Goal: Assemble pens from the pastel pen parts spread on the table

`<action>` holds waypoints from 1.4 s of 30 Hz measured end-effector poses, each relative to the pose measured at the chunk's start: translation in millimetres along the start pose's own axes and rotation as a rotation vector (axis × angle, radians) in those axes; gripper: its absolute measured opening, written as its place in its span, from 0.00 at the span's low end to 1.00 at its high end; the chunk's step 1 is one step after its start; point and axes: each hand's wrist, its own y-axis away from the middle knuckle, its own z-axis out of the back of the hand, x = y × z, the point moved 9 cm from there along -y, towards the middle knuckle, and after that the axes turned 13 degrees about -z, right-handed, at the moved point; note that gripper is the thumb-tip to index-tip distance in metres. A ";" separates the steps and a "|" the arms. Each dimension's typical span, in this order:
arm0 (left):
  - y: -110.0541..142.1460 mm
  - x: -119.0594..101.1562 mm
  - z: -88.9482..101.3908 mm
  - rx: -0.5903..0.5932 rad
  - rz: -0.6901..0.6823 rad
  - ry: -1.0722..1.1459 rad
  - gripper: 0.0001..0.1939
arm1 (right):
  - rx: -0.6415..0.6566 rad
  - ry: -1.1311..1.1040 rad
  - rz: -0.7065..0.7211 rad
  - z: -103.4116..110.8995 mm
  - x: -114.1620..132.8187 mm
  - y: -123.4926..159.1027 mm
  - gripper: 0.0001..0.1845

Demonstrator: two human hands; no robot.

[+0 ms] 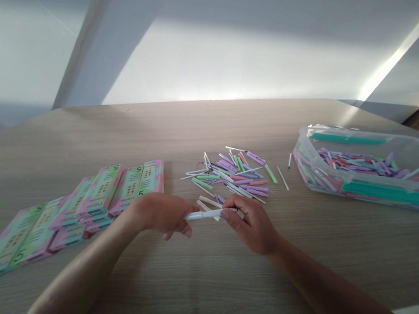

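A slim white pen-like stick [203, 215] is held level between my two hands, just above the table. My left hand [160, 213] is closed on its left end, with the lower fingers loosely curled. At the other end, my right hand [251, 222] pinches it between thumb and forefinger. Just beyond my hands lies a loose pile of slim sticks and coloured tubes [226, 170], in white, purple, green, pink and blue. Some of the white sticks have thin dark tips. The exact kind of these pieces is too small to tell.
Left of my hands, several flat pink-and-green boxes [99, 190] marked 5 are stacked and overlapping. A clear plastic bin [322, 179] with teal strips stands at right, holding many similar pieces. Behind the wooden table [183, 126] rises a pale wall [237, 63].
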 end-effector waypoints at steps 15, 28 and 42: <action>-0.6 3.2 -0.9 -0.006 -0.009 0.000 0.22 | 0.001 -0.036 0.020 -1.6 0.0 1.5 0.10; 0.6 -1.8 -1.1 0.003 0.024 -0.032 0.19 | 0.047 -0.064 0.047 -9.3 6.3 4.3 0.07; 1.9 -4.3 -0.1 0.006 0.016 -0.028 0.18 | 0.057 -0.117 0.069 -10.1 6.5 9.6 0.13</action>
